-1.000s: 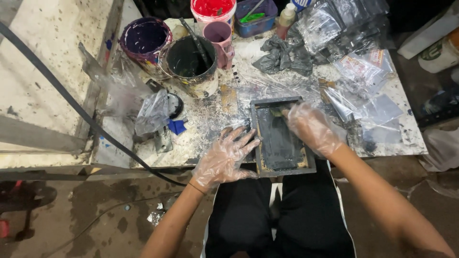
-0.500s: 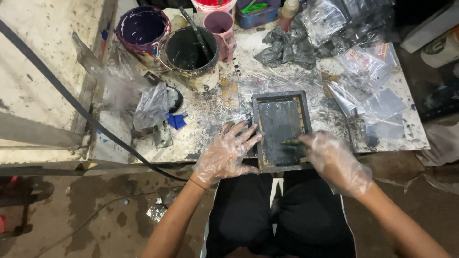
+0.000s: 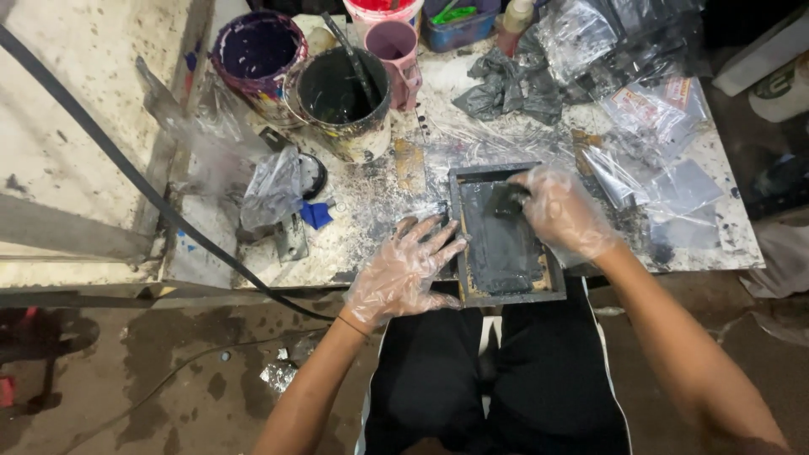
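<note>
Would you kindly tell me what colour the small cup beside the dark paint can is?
The cup is pink, seen best in the head view.

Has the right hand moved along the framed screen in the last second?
Yes. The right hand, which half a second ago was at the near end of the framed screen, is now at its far end, towards the dark paint can.

Purple paint can [image 3: 257, 50], pink mug [image 3: 396, 50], crumpled plastic bags [image 3: 649, 109], black cable [image 3: 126, 168].
</note>
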